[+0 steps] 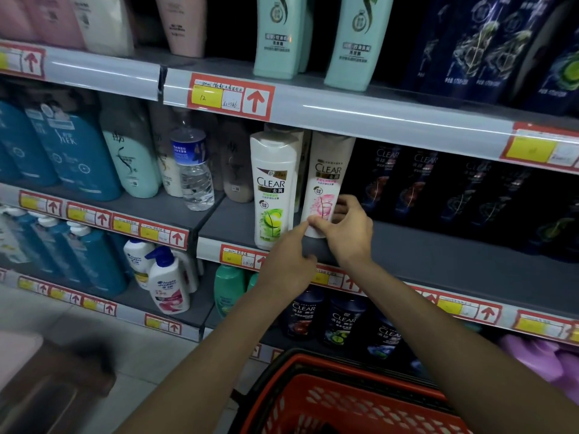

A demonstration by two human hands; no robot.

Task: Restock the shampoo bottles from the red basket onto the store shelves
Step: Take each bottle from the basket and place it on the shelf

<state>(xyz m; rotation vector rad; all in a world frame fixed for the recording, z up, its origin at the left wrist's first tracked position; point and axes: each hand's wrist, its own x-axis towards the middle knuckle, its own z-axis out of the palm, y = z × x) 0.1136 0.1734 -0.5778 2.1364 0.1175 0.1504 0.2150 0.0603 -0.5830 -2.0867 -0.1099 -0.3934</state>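
A white Clear bottle with a pink flower label (326, 180) stands upright on the grey middle shelf (438, 255). My right hand (347, 233) grips its lower part, thumb across the front and fingers behind. My left hand (289, 264) reaches up beside it, its extended finger touching the bottle's base by my right thumb. Just to the left stands a white Clear bottle with a green label (274, 189). The red basket (351, 399) sits below my arms at the bottom edge; what lies inside it is not visible.
Dark Clear bottles (438, 189) fill the shelf to the right. A clear water bottle (194, 170) and teal bottles (75, 151) stand to the left. Mint bottles (279, 36) occupy the shelf above, and dark bottles (338, 321) the shelf below.
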